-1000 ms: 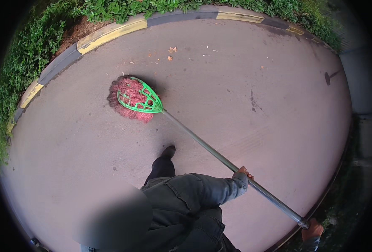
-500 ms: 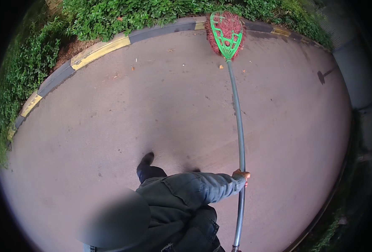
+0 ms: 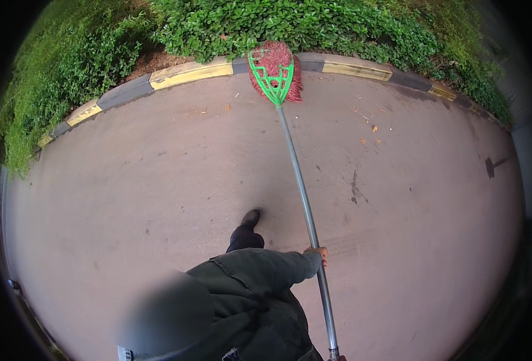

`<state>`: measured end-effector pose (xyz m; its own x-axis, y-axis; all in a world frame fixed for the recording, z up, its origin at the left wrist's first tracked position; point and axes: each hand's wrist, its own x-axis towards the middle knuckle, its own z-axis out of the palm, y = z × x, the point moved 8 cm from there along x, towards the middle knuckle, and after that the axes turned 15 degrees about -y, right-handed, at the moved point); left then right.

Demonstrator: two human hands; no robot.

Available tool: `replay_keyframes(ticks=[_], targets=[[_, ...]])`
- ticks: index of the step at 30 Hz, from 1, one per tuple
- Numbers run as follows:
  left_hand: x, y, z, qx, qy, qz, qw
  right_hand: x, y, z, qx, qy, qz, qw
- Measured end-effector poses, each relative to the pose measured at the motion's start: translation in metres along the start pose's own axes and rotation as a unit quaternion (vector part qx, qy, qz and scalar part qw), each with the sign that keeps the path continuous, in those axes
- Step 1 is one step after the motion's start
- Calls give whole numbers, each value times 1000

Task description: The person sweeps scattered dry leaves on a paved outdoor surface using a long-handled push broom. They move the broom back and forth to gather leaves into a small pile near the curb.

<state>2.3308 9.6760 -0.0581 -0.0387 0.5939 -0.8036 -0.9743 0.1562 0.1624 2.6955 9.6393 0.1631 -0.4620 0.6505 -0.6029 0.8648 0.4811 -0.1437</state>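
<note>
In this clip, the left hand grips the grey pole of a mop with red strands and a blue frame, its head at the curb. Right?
Not quite: the head view shows the mop's frame is green. The left hand, grey pole, red strands and curb are as you say.

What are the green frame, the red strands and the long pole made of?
Green frame: probably molded plastic, bright and evenly colored, with cut-out openings.
Red strands: likely some fiber, matte and shaggy; natural or synthetic, I can't tell.
Long pole: seemingly smooth metal, given its gray sheen.
</note>
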Motion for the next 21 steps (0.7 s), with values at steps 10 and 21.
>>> replay_keyframes(ticks=[10,21], targets=[[22,186,-202,-160,147,103,971,192,-203,-75,-64,-122,-46,989],[3,485,-354,-339,188,204,899,389,-534,-175,-159,-131,-243,948]])
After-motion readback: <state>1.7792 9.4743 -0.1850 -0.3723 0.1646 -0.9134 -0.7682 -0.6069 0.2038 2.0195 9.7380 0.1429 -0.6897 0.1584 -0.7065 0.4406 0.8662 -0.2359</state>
